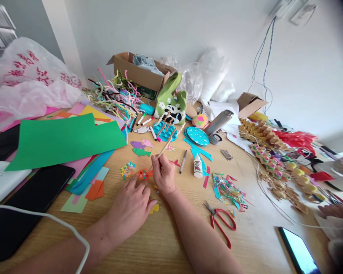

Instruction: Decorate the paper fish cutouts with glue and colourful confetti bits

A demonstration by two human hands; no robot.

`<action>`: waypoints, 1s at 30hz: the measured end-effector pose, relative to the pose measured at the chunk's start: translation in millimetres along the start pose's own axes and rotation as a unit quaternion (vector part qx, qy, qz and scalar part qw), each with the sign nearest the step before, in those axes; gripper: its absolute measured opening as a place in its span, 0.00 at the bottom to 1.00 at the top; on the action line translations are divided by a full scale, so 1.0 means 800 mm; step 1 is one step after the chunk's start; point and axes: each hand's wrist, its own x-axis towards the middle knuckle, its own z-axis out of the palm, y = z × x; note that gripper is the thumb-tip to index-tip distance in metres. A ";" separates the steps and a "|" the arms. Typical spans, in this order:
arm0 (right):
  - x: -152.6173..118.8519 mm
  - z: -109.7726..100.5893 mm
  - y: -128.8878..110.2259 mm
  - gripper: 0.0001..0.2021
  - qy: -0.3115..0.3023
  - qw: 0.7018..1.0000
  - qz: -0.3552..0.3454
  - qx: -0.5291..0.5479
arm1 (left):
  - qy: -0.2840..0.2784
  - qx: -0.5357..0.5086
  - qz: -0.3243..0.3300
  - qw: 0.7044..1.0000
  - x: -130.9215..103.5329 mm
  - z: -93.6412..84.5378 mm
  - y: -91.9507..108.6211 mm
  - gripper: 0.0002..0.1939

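My right hand [164,174] pinches a thin wooden stick [164,148], its lower tip down by an orange paper fish [143,174] with coloured dots. My left hand [133,203] lies over the fish's near edge, fingers stretched out and thumb apart. Just left of the fish is a pile of small paper bits [127,170]. Behind it are a green paper fish [141,152], a purple one [137,145] and a pink one [147,143]. A yellow paper piece [154,208] shows beside my left thumb. To the right stand a white glue bottle [197,167] and a pen [183,161].
Red-handled scissors [223,224] lie front right, near shredded paper scraps [228,190]. Green paper [65,140] covers the left side, beside a black phone-like slab [31,213]. A steel flask [219,122] and a panda bag [171,102] are behind. A person's hand [335,211] is at far right.
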 end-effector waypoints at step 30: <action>-0.001 0.002 0.001 0.17 -0.005 1.000 -0.009 0.003 | -0.044 -0.017 -0.007 0.999 0.001 -0.006 0.001 0.12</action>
